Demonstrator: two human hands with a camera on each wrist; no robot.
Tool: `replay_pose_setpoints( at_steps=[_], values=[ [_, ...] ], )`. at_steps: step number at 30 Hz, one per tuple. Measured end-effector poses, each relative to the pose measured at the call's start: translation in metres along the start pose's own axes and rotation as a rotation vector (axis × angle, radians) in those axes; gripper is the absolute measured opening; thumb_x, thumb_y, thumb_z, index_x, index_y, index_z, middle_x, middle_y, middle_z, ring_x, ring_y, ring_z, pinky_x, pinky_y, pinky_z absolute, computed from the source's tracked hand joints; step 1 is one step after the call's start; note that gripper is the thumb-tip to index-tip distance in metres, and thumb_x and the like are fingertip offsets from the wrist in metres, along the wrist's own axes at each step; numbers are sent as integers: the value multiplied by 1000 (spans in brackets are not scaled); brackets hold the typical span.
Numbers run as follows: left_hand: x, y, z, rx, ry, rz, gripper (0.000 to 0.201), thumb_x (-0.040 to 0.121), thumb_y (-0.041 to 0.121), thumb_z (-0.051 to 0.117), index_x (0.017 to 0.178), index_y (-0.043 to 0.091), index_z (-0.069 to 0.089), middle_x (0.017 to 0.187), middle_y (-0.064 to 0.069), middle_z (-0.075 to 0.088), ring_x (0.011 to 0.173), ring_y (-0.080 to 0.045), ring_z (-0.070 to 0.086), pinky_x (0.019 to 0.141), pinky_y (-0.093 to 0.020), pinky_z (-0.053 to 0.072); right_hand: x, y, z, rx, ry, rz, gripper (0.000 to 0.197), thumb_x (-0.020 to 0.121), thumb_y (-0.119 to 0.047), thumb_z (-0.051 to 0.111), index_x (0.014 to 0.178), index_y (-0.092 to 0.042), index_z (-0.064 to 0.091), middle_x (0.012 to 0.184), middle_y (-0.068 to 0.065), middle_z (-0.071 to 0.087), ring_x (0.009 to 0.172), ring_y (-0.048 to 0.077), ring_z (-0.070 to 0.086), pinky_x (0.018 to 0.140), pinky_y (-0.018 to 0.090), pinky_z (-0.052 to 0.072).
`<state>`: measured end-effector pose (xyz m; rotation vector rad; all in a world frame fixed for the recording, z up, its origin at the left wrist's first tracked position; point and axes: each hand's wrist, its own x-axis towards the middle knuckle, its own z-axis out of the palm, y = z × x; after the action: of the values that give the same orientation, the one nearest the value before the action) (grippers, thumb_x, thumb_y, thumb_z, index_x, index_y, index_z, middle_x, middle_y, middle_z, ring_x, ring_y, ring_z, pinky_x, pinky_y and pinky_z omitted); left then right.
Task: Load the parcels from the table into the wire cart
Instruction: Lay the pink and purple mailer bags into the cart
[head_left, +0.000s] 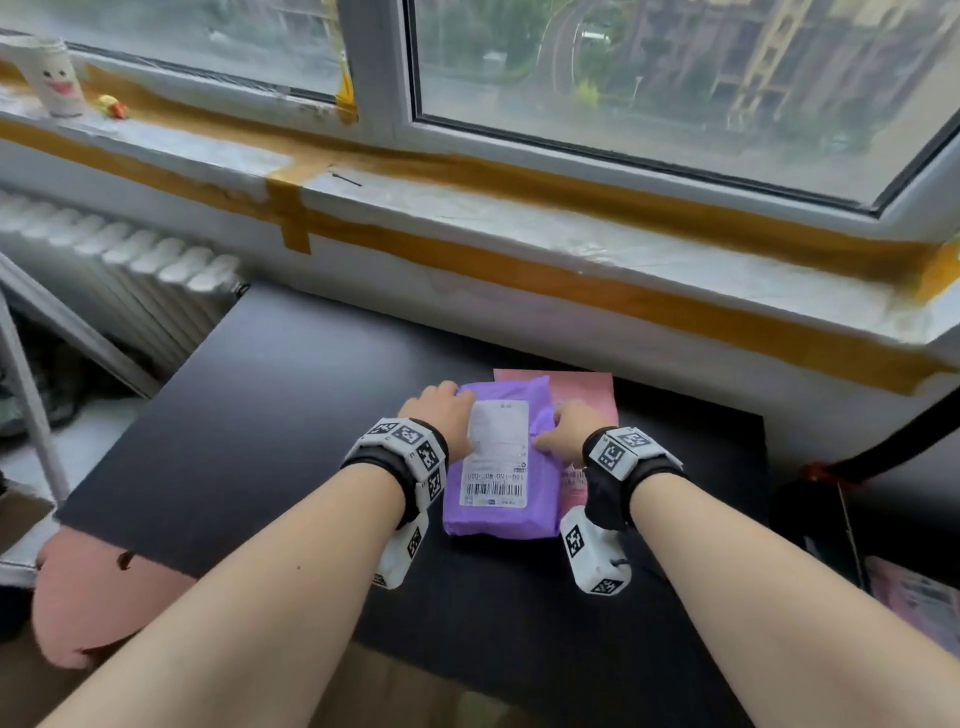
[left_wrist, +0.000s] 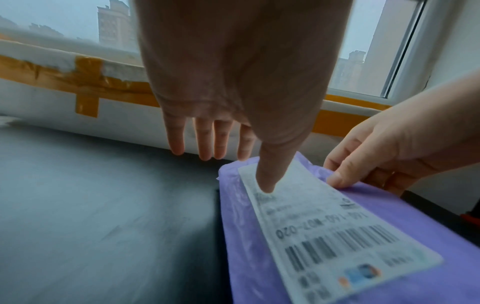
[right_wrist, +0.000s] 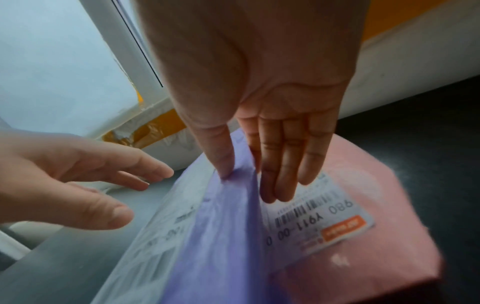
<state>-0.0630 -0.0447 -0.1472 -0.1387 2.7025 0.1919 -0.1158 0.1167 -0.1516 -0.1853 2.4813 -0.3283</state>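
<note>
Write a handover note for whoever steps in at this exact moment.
Left hand: fingers straight along the left edge of the purple parcel, thumb on its label; no grip yet.
Right hand: pinches the parcel's right edge, thumb on top, fingers underneath.
The purple parcel lies on the pink parcel, both on the black table.
Done: neither is loaded.
Left: lift purple, then pink, into the cart, which these views don't clearly show.

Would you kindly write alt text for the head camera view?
Two hands, the left hand and the right hand, take hold of a purple parcel lying on a pink parcel on a black table below a taped windowsill.
</note>
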Motion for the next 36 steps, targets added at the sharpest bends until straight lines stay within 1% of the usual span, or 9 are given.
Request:
replay_pose_setpoints(
  at_steps=[6, 9, 15, 19, 21, 26, 29, 33, 36],
  values=[
    [27, -7, -15, -26, 0, 96, 102, 76, 25, 74, 152, 23, 7, 152, -3, 22, 138, -24, 26, 105, -40, 39, 13, -16, -16, 63, -22, -66, 14, 84, -7, 56, 78, -18, 62, 88, 3, 62, 85, 24, 59, 68, 24, 45],
    [37, -9, -36, 25, -43, 182, 111, 70, 23, 80, 153, 24, 6, 156, 0, 15, 143, -22, 19, 110, -40, 34, 7, -29, -33, 86, 24, -141, 26, 83, -9, 60, 63, -23, 52, 85, 2, 58, 83, 19, 52, 64, 21, 38],
    [38, -12, -63, -13, -19, 261, 82, 64, 20, 81, 134, 27, 40, 123, -1, 50, 115, -21, 47, 92, -36, 46, -3, -49, -51, 155, 58, -185, 34, 78, -4, 63, 57, -29, 54, 70, -7, 57, 79, 16, 53, 69, 21, 38],
    [31, -17, -70, -3, -100, 234, 24, 78, 23, 71, 101, 20, 66, 93, -3, 65, 86, -21, 61, 70, -26, 45, -9, -60, -57, 189, 91, -169, 29, 76, -1, 60, 66, -27, 62, 82, -1, 64, 81, 16, 58, 73, 25, 48],
    [28, -20, -73, -36, -84, 202, 12, 85, 23, 65, 94, 19, 70, 88, -4, 67, 85, -23, 63, 69, -25, 44, -11, -64, -60, 217, 138, -153, 29, 79, -1, 57, 70, -28, 63, 87, -2, 66, 87, 17, 61, 78, 26, 50],
    [25, -41, -84, -237, 0, 97, 15, 90, 21, 55, 89, 16, 70, 87, -6, 66, 86, -26, 63, 73, -26, 44, -15, -63, -71, 299, 290, 28, 35, 91, -7, 47, 124, -18, 56, 129, 4, 58, 119, 23, 54, 97, 30, 43],
    [23, -56, -95, -461, 99, -4, 18, 92, 21, 52, 93, 16, 69, 89, -7, 65, 89, -27, 62, 74, -26, 43, -19, -59, -74, 314, 301, 150, 44, 94, -13, 46, 139, -13, 44, 143, 8, 47, 130, 26, 45, 103, 30, 37],
    [19, -66, -106, -781, 186, -39, 23, 93, 22, 54, 104, 8, 69, 100, -13, 66, 97, -30, 62, 80, -30, 43, -24, -63, -67, 427, 337, 186, 48, 96, -39, 45, 129, -5, 51, 128, 16, 59, 105, 28, 59, 95, 36, 46],
    [9, -63, -108, -984, 183, 27, 24, 93, 15, 57, 110, 1, 67, 95, -10, 61, 89, -22, 56, 76, -26, 39, -34, -75, -60, 763, 272, 115, 43, 98, -44, 41, 110, -4, 54, 99, 15, 65, 75, 29, 64, 71, 33, 52]
  ],
)
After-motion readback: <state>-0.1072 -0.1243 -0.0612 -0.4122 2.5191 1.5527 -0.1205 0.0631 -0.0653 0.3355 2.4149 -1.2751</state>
